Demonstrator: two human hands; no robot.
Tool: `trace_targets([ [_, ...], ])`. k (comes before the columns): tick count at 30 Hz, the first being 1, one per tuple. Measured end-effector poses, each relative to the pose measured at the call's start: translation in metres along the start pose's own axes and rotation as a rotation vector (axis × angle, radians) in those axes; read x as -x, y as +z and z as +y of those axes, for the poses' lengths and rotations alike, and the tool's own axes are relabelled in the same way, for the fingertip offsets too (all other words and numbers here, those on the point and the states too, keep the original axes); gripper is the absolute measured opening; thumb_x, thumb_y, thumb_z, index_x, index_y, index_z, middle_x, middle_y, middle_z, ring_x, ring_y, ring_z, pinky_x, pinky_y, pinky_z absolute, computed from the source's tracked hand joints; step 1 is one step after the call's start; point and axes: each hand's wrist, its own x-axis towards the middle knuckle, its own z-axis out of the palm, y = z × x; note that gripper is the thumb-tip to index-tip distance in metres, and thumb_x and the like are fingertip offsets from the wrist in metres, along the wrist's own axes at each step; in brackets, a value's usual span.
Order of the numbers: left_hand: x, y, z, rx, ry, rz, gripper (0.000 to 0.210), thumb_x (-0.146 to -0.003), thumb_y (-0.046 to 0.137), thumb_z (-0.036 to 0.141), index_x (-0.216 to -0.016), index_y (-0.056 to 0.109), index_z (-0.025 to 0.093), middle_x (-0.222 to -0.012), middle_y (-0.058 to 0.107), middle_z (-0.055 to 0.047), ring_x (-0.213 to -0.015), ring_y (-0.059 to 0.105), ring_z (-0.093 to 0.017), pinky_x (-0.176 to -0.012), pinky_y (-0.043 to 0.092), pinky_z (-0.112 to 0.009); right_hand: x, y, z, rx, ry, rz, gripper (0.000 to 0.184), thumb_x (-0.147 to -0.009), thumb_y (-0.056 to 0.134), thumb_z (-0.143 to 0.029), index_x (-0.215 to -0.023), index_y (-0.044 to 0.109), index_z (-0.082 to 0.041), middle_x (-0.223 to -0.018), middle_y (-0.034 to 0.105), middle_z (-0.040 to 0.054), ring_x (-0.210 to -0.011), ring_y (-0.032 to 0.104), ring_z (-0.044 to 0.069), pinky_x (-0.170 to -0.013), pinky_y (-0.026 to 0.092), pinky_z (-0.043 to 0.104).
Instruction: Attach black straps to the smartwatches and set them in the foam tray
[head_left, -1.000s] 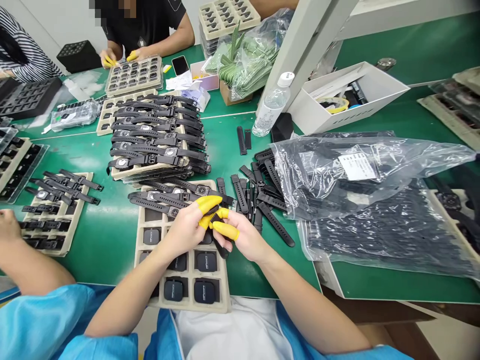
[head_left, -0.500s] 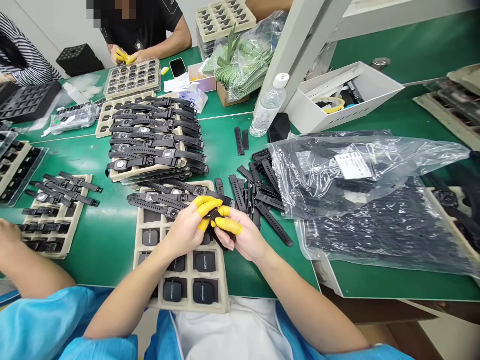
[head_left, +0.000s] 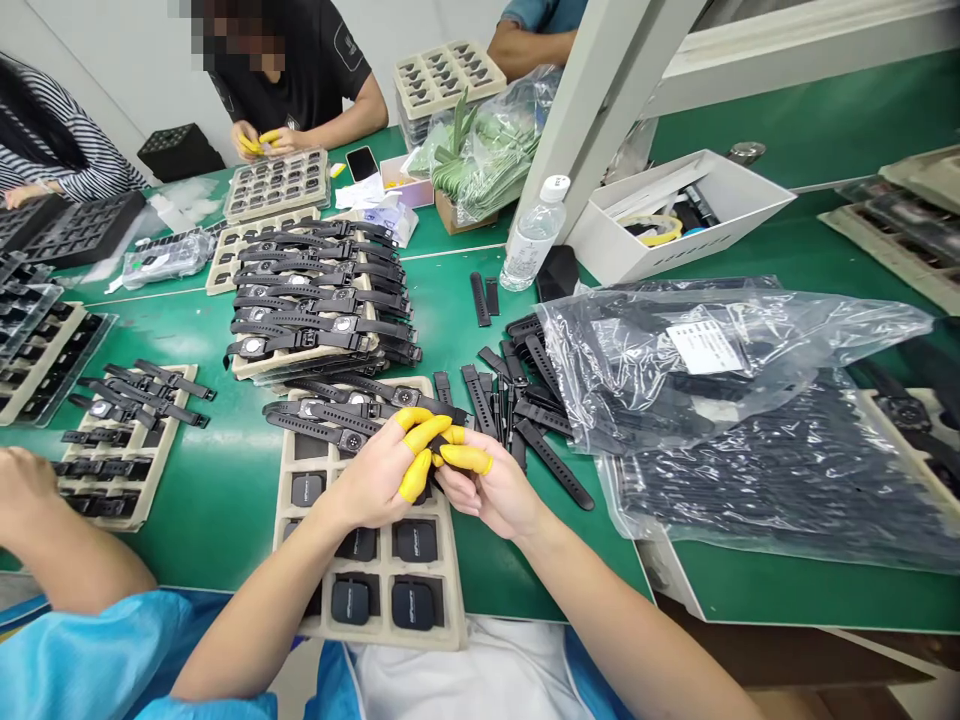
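left hand (head_left: pixel 379 470) and right hand (head_left: pixel 491 487) pinch together above the tray (head_left: pixel 450 560).

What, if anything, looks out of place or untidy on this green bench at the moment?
Little stands out. Loose black straps lie in a jumbled heap spilling from the plastic bag, and two straps lie apart near the water bottle. The left hand and right hand meet above the beige tray; what they pinch is hidden.

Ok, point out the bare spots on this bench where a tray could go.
Bare green mat lies between the left tray and the centre tray. Another bare strip runs from the stacked watches to the bottle. Right of the hands, loose straps and bags crowd everything.
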Motion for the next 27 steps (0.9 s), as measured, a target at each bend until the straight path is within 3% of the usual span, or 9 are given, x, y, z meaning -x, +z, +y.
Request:
trace_targets([
  [10, 0.003, 0.001, 0.003, -0.287, -0.001, -0.013, 0.046, -0.099, 0.046, 0.021, -0.144, 0.052, 0.013, -0.122, 0.063, -0.018, -0.116, 0.061, -0.029, -0.098, 0.059, -0.045, -0.003, 0.0, 0.003, 0.092, 0.015, 0.032, 0.031, -0.084, 0.075, -0.044, -0.084, 0.054, -0.022, -0.046, 0.042, -0.0109, -0.038, 0.022, 0.006, -0.037, 0.02, 0.018],
  [16, 0.004, -0.001, 0.002, -0.131, -0.014, 0.002, 0.046, -0.102, 0.045, 0.019, -0.148, 0.047, 0.016, -0.127, 0.063, -0.017, -0.12, 0.062, -0.027, -0.103, 0.058, -0.045, -0.003, 0.0, 0.005, 0.133, -0.017, -0.005, 0.032, -0.087, 0.072, -0.049, -0.087, 0.054, -0.022, -0.046, 0.042, -0.011, -0.036, 0.022, 0.006, -0.037, 0.02, 0.02],
  [19, 0.002, -0.004, 0.01, -0.014, -0.057, 0.015, 0.055, -0.102, 0.051, 0.023, -0.156, 0.038, 0.02, -0.137, 0.061, -0.016, -0.127, 0.062, -0.026, -0.106, 0.058, -0.042, -0.002, -0.001, 0.004, 0.227, -0.155, -0.009, 0.036, -0.091, 0.069, -0.056, -0.089, 0.055, -0.023, -0.047, 0.042, -0.0105, -0.038, 0.026, 0.009, -0.04, 0.026, 0.023],
  [23, 0.003, -0.024, 0.025, -0.13, -0.109, 0.037, 0.061, -0.103, 0.046, 0.017, -0.161, 0.03, 0.025, -0.142, 0.063, -0.014, -0.128, 0.065, -0.025, -0.105, 0.059, -0.039, 0.003, -0.005, -0.006, 0.579, -0.404, 0.033, 0.03, -0.091, 0.074, -0.05, -0.096, 0.064, -0.023, -0.063, 0.057, -0.0038, -0.051, 0.044, 0.013, -0.052, 0.038, 0.028],
  [27, 0.01, -0.067, 0.026, -0.377, -0.252, -0.027, 0.056, -0.104, 0.048, 0.023, -0.159, 0.036, 0.023, -0.134, 0.07, -0.011, -0.115, 0.071, -0.024, -0.097, 0.061, -0.036, 0.005, -0.01, -0.016, 0.895, -0.499, 0.022, 0.019, -0.097, 0.067, -0.043, -0.099, 0.068, -0.023, -0.079, 0.066, 0.0011, -0.064, 0.053, 0.016, -0.061, 0.042, 0.03],
])
